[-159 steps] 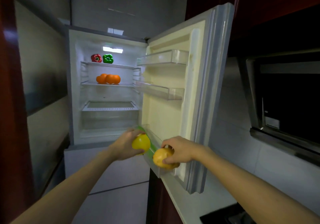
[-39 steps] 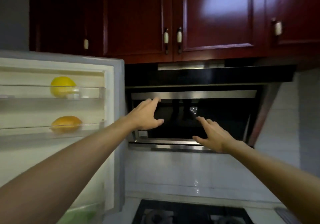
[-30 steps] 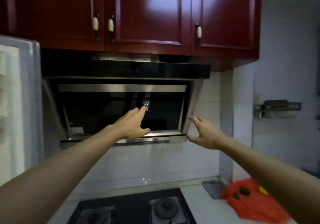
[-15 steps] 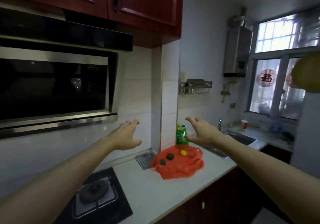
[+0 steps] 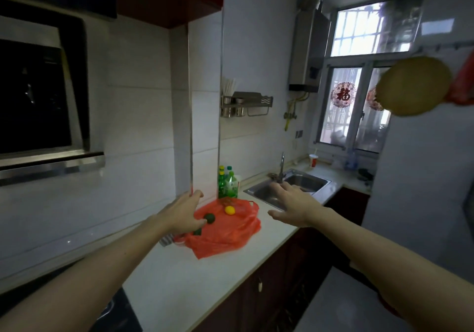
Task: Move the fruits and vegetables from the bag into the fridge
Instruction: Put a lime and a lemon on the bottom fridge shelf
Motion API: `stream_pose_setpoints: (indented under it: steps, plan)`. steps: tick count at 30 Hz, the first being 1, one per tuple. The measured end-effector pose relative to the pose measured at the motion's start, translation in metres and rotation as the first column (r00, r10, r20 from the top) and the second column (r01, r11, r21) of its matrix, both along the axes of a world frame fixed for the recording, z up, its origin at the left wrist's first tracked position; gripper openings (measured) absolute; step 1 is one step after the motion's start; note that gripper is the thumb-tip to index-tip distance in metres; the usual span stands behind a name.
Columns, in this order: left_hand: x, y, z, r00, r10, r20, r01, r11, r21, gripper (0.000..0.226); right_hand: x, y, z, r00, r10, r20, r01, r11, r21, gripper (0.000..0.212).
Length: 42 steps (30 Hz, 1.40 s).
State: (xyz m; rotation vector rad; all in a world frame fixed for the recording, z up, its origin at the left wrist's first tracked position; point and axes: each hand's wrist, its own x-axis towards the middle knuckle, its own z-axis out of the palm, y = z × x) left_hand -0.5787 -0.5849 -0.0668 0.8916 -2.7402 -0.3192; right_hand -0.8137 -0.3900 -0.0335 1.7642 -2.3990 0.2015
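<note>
At the far left a black glass and steel range hood (image 5: 38,100) hangs on the white tiled wall. Below it, at the near left edge, is the corner of a black gas stove (image 5: 115,316). A white countertop (image 5: 179,280) runs from the stove away to the right.

The left hand (image 5: 183,213) reaches out over the counter with its fingers straight and loosely spread, holding nothing. It hovers above the left edge of a crumpled red-orange plastic bag (image 5: 225,231) that lies flat and open on the counter against the wall. On the bag lies a dark green round fruit (image 5: 210,218), just beside the thumb of that hand; whether they touch cannot be told. A smaller dark green piece (image 5: 197,231) shows under the hand, partly hidden. A little further right on the bag sits a small yellow round fruit (image 5: 230,210).

Just behind the bag, in the wall corner, stand green plastic bottles (image 5: 225,183). Above them a steel wall rack (image 5: 246,103) is fixed to the tiles.

The right hand (image 5: 295,206) is stretched out palm down to the right of the bag, fingers straight and apart, empty. Its fingertips point at a stainless steel sink (image 5: 287,188) set in the counter, with a slim metal tap (image 5: 282,165) behind it.

Further right are a barred window (image 5: 359,88) and, near the right edge, a blurred round yellowish disc (image 5: 413,85).
</note>
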Motion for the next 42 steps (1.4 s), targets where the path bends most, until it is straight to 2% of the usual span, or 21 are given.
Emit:
stream_pose_setpoints:
  steps: [14,23,30,35,42]
  plan:
    - [-0.071,-0.128,-0.066,0.995,-0.051,0.082,0.047,0.998,0.044,0.068,-0.071,-0.088,-0.064,0.992,-0.124,0.037,0.119,0.986,0.117,0.081]
    - [-0.101,-0.152,-0.109,0.991,-0.089,0.102,0.079,0.992,0.096,0.06,-0.105,-0.13,-0.088,0.994,-0.089,0.064,0.078,0.985,0.153,0.079]
    - [-0.116,-0.17,-0.146,0.982,-0.02,0.19,-0.007,0.99,0.138,0.059,-0.149,-0.177,-0.118,0.995,0.012,0.099,-0.031,0.979,0.2,0.083]
    - [-0.12,-0.189,-0.166,0.982,0.079,0.173,-0.114,0.972,0.204,0.031,-0.2,-0.199,-0.118,0.987,0.023,0.157,-0.054,0.979,0.198,0.079]
    - [-0.131,-0.193,-0.178,0.974,0.16,0.16,-0.192,0.958,0.213,0.034,-0.245,-0.229,-0.128,0.975,0.054,0.214,-0.101,0.972,0.214,0.077]
